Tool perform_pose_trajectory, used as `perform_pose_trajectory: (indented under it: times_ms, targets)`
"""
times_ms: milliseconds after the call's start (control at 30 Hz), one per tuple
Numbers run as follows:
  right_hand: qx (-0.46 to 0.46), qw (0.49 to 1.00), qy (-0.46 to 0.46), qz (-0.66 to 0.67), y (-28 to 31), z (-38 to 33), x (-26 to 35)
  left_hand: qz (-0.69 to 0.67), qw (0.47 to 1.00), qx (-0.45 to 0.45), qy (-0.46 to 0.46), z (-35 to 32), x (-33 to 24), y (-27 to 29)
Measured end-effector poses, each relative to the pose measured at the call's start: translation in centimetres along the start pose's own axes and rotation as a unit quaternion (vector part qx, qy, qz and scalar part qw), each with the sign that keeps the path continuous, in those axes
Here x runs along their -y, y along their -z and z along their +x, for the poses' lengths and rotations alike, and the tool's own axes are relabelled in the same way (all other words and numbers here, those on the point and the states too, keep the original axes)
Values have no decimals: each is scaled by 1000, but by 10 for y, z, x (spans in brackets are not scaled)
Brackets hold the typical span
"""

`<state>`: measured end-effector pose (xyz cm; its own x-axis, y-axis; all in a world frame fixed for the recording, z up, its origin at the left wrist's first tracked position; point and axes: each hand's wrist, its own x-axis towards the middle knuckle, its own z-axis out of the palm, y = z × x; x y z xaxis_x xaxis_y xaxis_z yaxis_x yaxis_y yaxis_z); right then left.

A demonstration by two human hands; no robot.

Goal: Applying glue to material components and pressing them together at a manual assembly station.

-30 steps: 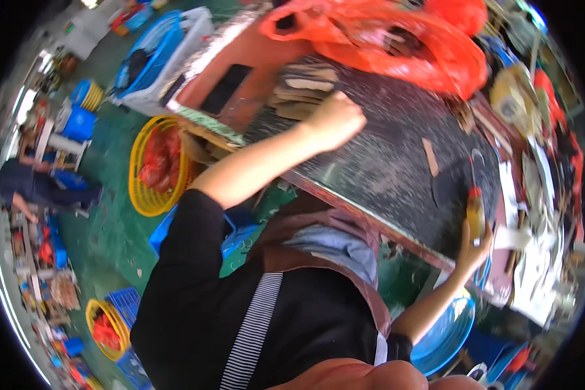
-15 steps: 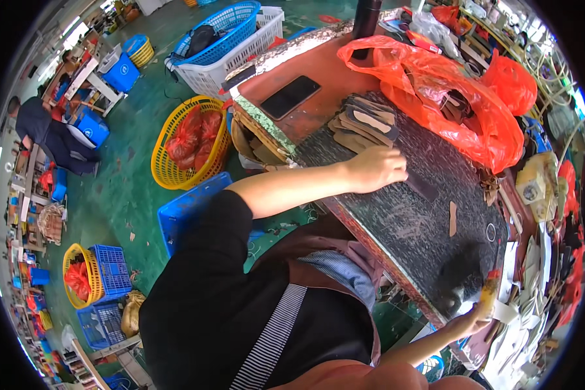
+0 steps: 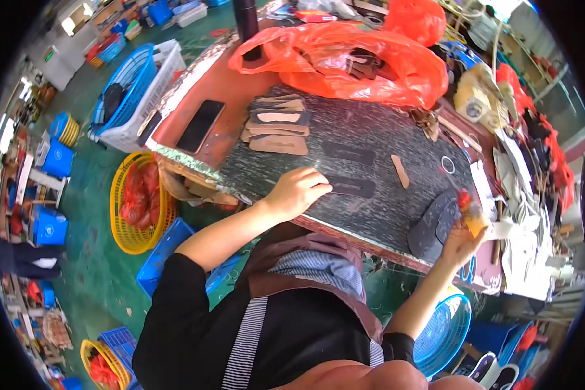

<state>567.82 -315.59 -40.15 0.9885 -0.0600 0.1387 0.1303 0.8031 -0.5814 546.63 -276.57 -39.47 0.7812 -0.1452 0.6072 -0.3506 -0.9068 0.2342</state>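
My left hand point(image 3: 298, 193) is closed at the near edge of the worktop, its fingertips pinching the left end of a flat dark strip point(image 3: 356, 188). A second dark strip point(image 3: 348, 153) lies just beyond it. Farther left is a stack of brown and black cut pieces point(image 3: 276, 127), overlapping in rows. My right hand point(image 3: 460, 244) grips a small yellowish bottle point(image 3: 475, 224) with a red tip, held above a dark rounded slab point(image 3: 430, 229) at the worktop's right end. Between the strips and that slab lies a narrow tan piece point(image 3: 400, 170).
A black phone point(image 3: 201, 126) rests on the reddish board at left. An open red plastic bag point(image 3: 370, 81) covers the far side of the worktop point(image 3: 266, 172). White sheets point(image 3: 533, 253) are piled at right. A yellow basket point(image 3: 127, 227) and a blue crate point(image 3: 166, 253) stand on the floor at left.
The view has swung right. My left hand has moved from beside the stack to the near edge, and two dark strips now show. My right hand has raised the bottle over the slab.
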Motion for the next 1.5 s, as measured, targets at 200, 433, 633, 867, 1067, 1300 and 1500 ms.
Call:
perform_pose_trajectory:
  times_ms: [200, 433, 633, 867, 1067, 1300, 1500]
  targets:
    - [0, 999, -38, 11, -26, -16, -9, -12, 999, 40, 2, -6, -2, 2]
    - [46, 984, 46, -165, -84, -53, -37, -52, 996, 66, 8, -2, -26, 11]
    - [112, 966, 48, -227, -138, -79, -66, -64, 996, 58, 30, -11, -31, -1]
    - [198, 889, 54, -409, -155, -93, -80, -65, 997, 41, 26, -7, -31, -3]
    - [204, 882, 61, -421, -159, -94, -86, -79, 996, 30, 33, -7, -33, -8]
    - [221, 875, 62, -427, -163, -94, -85, -76, 996, 22, 29, -5, -33, -6]
    - [228, 869, 82, -431, -168, -95, -88, -76, 997, 18, 31, -5, -33, -7]
